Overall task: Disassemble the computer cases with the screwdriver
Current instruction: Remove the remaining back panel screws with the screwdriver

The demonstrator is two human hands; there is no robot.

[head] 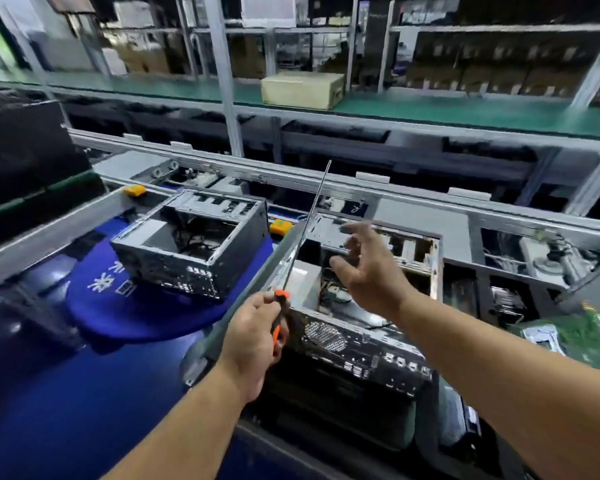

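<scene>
My left hand (253,344) holds the screwdriver (300,244) by its orange and black handle, fingers wrapped tight around it. The long thin metal shaft points up and away from me, slanting a bit to the right, with its tip high in the air and touching nothing.

Just to the right is the near case (357,306) — a gray metal box with its top open. Its edges look thin and hard. Inside I see wires and a pale flat block. The side facing me has a round mesh patch and small plugs. My right hand (368,268) hangs over the open top, fingers spread and loose, holding nothing. There is open air between it and the shaft.

A second case (194,244) sits farther left, also open on top, on a shiny blue mat (84,358) with white marks. There is a gap between the two cases, and a gray metal rail (250,306) runs through it.

Two small orange blocks (134,190) sit behind the cases. At the far right lies a green board (582,334). Way back, a tan box (302,90) sits on a green belt (465,110).
</scene>
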